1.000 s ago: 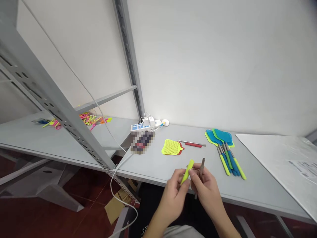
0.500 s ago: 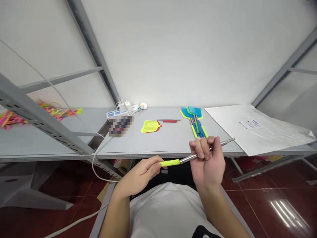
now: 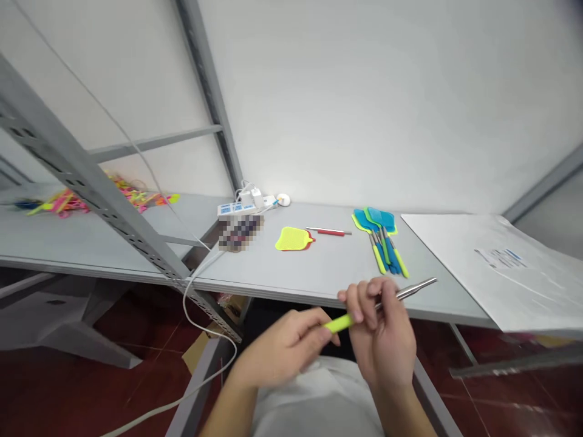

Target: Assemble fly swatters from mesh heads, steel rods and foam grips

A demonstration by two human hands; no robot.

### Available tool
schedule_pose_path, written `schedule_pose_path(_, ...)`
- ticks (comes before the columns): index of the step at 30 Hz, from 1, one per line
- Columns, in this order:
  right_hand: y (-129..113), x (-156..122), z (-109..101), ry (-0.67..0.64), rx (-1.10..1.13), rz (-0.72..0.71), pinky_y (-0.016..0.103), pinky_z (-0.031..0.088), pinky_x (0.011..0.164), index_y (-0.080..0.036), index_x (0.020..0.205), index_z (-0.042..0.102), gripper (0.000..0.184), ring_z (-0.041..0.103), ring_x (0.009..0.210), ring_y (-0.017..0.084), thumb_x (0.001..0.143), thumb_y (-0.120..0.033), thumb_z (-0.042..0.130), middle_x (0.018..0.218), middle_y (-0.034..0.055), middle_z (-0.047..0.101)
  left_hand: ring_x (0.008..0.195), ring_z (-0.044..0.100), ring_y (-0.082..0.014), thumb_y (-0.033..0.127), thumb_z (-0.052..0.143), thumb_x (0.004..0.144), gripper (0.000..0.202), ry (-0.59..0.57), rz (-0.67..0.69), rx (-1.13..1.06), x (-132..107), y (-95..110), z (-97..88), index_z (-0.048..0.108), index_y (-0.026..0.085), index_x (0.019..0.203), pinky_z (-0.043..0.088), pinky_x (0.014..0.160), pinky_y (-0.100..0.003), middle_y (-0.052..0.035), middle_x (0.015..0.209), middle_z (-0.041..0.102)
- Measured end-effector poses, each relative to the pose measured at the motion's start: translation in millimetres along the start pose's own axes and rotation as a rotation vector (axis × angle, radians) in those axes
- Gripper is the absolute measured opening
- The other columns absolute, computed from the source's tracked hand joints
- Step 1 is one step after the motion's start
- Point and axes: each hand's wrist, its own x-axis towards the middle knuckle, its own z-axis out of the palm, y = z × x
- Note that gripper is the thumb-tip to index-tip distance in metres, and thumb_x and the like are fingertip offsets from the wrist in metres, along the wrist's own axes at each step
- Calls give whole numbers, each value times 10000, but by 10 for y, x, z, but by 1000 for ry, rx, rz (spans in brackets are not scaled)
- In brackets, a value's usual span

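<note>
Both hands hold one telescopic rod (image 3: 410, 289) with a yellow-green grip (image 3: 337, 323) in front of the table edge. My left hand (image 3: 291, 346) is closed on the yellow grip. My right hand (image 3: 387, 337) has its fingers curled round the metal shaft, whose silver tip sticks out to the right. On the grey table (image 3: 319, 273) lie a yellow swatter head (image 3: 293, 239) over a red one, a red-handled rod (image 3: 328, 231), and a bundle of blue and yellow fly swatters (image 3: 381, 240).
A power strip with plugs (image 3: 243, 203) and a blurred box (image 3: 240, 232) sit at the back left. A large white sheet (image 3: 492, 267) covers the table's right end. Grey rack posts (image 3: 91, 182) stand to the left, with colourful parts (image 3: 91, 194) on the neighbouring table. A white cable (image 3: 195, 315) hangs down.
The view has swung slightly back left. My hands have moved closer together along the rod, so less of the yellow grip shows; the rod still points right.
</note>
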Motion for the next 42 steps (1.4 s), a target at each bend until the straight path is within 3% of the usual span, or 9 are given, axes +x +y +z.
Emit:
schedule_pose_path(3,210,41,-147,-72,-157,87,409,475,859,-258,909,649,224,621,877,204,973,-387,476,740,18,617,557,449,-126,364,496,961,277,98,38,119,81,-56,50,704,193,895,319,529,-234,18,617,557)
schedule_pose_path(6,312,185,-379,-136,-276,149,484,481,903,-271,951,710,262,637,977,262,941,-437,508,989,86,691,683,533,-155,348,527,946,246,289,-7,131,171,-215,20,723,217,875,372,608,-240,-8,739,641)
schedule_pose_path(10,333,513,-532,-179,-243,183,496,532,723,-273,768,721,328,639,749,267,848,-553,569,747,70,648,854,603,-207,409,601,907,229,397,-44,117,248,-419,-181,761,245,898,426,738,-264,-32,825,701)
schedule_pose_path(16,481,1013,-49,331,-39,175,247,431,509,-221,747,581,267,278,431,99,956,-373,512,417,-81,237,714,590,-176,429,614,896,267,568,60,-83,635,-395,-553,767,211,878,452,668,-268,-39,745,652)
schedule_pose_path(21,741,1184,346,424,23,128,228,409,482,-217,677,451,314,225,413,98,973,-322,463,395,-86,252,687,622,-183,469,494,946,364,922,180,-675,1038,-446,-608,683,169,862,524,641,-301,-44,736,627)
schedule_pose_path(26,975,1250,460,412,17,180,238,427,472,-219,673,398,281,219,396,82,933,-280,483,419,-103,267,605,593,-178,472,448,955,407,925,226,-848,1096,-582,-601,651,164,782,493,479,-269,-36,655,574)
schedule_pose_path(35,1327,1273,698,412,-15,356,252,394,420,-237,667,356,302,264,370,96,917,-345,488,411,-110,251,613,560,-159,459,422,970,405,1033,207,-899,1002,-764,-732,640,178,777,471,531,-262,-16,665,553)
schedule_pose_path(38,1400,1340,770,243,-56,400,262,447,509,-226,675,408,293,279,405,90,929,-342,496,431,-103,265,658,544,-161,459,456,965,389,955,143,-636,861,-759,-939,635,177,765,457,604,-269,-13,691,551)
schedule_pose_path(42,1487,1432,790,-34,-183,497,304,504,651,-223,765,526,290,312,470,88,958,-437,496,504,-94,307,627,433,-132,439,480,970,386,683,-28,-102,603,-720,-1241,603,178,714,350,601,-253,15,642,476)
